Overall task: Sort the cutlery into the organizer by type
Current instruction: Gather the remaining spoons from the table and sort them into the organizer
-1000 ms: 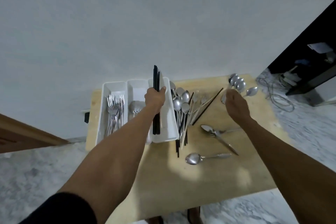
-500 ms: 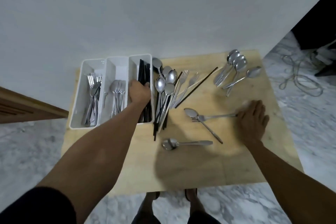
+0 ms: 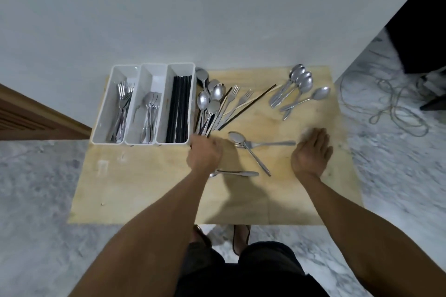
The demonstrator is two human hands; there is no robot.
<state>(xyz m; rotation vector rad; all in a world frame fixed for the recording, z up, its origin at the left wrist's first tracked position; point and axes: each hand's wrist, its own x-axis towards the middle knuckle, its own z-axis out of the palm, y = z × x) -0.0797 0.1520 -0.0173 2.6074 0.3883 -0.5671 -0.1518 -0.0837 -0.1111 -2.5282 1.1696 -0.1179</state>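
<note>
A white three-compartment organizer point(image 3: 103, 113) stands at the table's back left. It holds forks point(image 3: 121, 103) on the left, spoons point(image 3: 150, 113) in the middle and black chopsticks point(image 3: 179, 108) on the right. Just right of it lies a mixed pile point(image 3: 212, 108) of spoons, forks and chopsticks. My left hand point(image 3: 205, 154) is at the near ends of that pile, fingers curled under and hidden. My right hand point(image 3: 311, 152) rests flat on the table by the handle of a fork point(image 3: 270, 143) crossed with a spoon point(image 3: 251, 152).
A group of spoons point(image 3: 294, 87) lies at the back right of the wooden table point(image 3: 149, 188). One spoon point(image 3: 236, 173) lies near my left wrist. The white wall is right behind the table. Cables point(image 3: 391, 103) trail on the marble floor to the right.
My left hand let go of the black chopsticks in the right compartment and moved right to the pile's near ends. My right hand drew back from the far spoons and settled on the table.
</note>
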